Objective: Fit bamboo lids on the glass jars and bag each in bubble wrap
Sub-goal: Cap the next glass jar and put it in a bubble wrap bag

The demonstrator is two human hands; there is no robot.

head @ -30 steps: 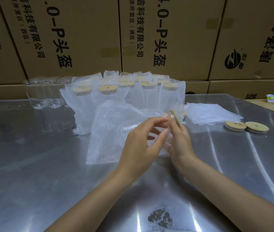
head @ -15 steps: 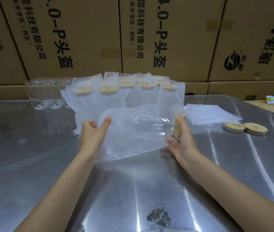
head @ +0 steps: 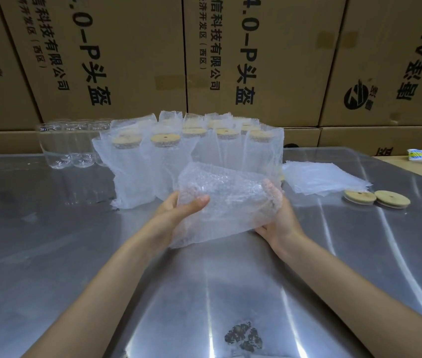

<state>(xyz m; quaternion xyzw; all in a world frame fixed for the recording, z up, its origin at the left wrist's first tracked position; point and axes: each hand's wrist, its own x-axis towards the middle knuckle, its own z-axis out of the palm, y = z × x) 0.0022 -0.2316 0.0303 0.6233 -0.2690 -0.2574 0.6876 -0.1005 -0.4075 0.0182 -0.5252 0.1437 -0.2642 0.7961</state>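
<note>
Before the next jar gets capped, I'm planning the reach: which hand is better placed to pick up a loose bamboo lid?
Right. The two loose bamboo lids lie on the table's right side, nearer the right hand. The left hand is farther away, across the bagged jar both hands hold, so the right must first let go.

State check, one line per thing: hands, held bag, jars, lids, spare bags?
left hand: grips bag's left end
right hand: holds bag's right end
held bag: jar inside, lying sideways
bagged jars: upright, lidded
bare jars: upright, unlidded
loose lids: flat on table
spare bags: stacked flat
</note>
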